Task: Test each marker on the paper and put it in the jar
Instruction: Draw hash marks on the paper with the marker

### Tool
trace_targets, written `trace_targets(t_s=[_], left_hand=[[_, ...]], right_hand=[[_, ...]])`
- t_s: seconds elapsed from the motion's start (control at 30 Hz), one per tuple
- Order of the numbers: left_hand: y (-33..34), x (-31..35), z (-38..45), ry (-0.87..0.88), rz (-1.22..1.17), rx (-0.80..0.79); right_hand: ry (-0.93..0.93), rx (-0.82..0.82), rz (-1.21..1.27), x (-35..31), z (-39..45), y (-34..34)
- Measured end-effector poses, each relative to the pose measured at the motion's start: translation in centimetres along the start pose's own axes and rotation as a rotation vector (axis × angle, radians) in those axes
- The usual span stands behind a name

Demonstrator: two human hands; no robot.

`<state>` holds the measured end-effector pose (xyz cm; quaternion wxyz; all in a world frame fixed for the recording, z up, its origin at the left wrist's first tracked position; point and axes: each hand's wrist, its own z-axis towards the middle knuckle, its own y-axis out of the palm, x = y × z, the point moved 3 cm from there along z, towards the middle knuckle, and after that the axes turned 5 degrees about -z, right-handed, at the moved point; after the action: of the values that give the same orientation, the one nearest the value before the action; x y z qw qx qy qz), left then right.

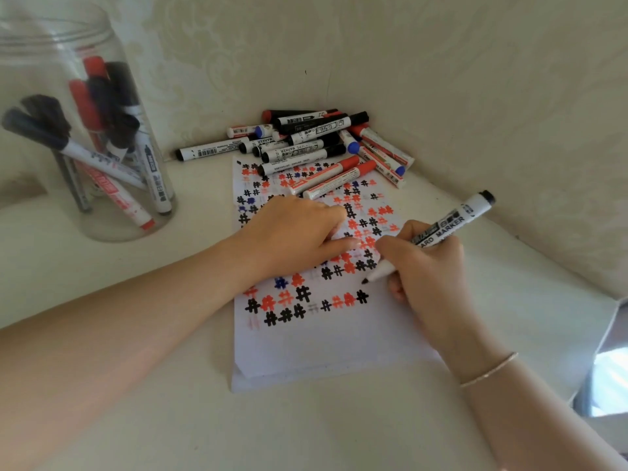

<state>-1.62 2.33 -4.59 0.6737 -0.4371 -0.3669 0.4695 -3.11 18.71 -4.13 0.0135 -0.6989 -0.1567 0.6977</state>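
Observation:
My right hand point(428, 266) grips an uncapped black whiteboard marker point(452, 220), its tip just above or touching the white paper point(326, 341) near the lower rows of hash marks. My left hand point(292, 232) lies on the paper with fingers curled, and whether it holds the marker's cap cannot be told. The paper is covered with black, red and blue hash marks. A clear jar point(85, 137) stands at the far left with several capped markers inside. A pile of markers point(316, 144) lies at the paper's far end.
The white table meets a pale patterned wall behind and to the right, forming a corner behind the marker pile. The table's right edge point(608, 328) drops off near my right wrist, which wears a thin bracelet point(489, 370).

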Motion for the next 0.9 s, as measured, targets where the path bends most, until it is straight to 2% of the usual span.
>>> trace_targets(t_s=[0.07,0.17,0.23,0.3,0.37,0.6,0.9], left_hand=[[-0.6,0.1,0.0,-0.033,-0.121,0.065],[-1.5,-0.4,-0.1,-0.171,-0.560,0.215],[-1.5,-0.7,-0.1,-0.275,-0.846,0.194],[-1.1,-1.1,0.0,-0.327,-0.972,0.159],[-0.8,-1.5,0.2,-0.353,-0.993,0.147],[0.2,-2.1,0.2,-0.446,-0.967,0.149],[0.4,-2.1,0.2,-0.434,-0.944,0.177]], right_hand=[[0.058,-0.038,0.172,-1.1,0.7,-0.3],[0.050,-0.034,0.390,-3.3,2.2,-0.2],[0.058,-0.026,0.598,-4.0,3.1,0.3],[0.096,-0.043,0.809,-4.1,3.8,1.1],[0.126,-0.018,0.875,-3.6,4.2,2.0],[0.100,0.246,0.668,-1.3,4.5,2.7],[0.124,0.295,0.691,-0.7,4.7,2.8]])
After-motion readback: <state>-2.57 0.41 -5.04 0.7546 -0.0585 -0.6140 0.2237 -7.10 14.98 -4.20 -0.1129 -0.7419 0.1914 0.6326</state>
